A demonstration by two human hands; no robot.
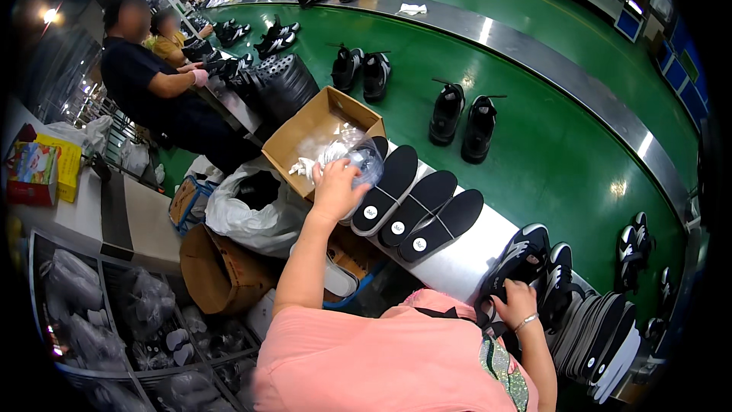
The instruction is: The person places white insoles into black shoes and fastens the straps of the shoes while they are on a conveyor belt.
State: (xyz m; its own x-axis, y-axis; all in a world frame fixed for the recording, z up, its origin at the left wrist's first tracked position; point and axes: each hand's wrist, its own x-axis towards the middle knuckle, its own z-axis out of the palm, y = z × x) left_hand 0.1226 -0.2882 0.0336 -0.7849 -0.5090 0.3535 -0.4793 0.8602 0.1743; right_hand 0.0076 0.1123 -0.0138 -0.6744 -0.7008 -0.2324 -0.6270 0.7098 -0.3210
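Observation:
My left hand (335, 188) is by the near side of an open cardboard box (279, 142), its fingers closed on a curved clear plastic piece (368, 162) whose exact kind I cannot tell. Crumpled white paper (326, 157) lies in the box beside it. At the right, my right hand (518, 302) grips a black sneaker (524, 253) with white trim by its opening; some fingers are hidden. Between my hands, black insoles (428, 197) with white round marks lie in banded bundles on the white ledge (496, 230).
A green conveyor (412, 69) carries pairs of black sneakers (465, 120). Stacked insoles (591, 343) stand at the right. Below left are a white plastic bag (248, 217), a brown carton (217, 271) and a divided rack (114, 313). Co-workers (145, 69) stand along the line.

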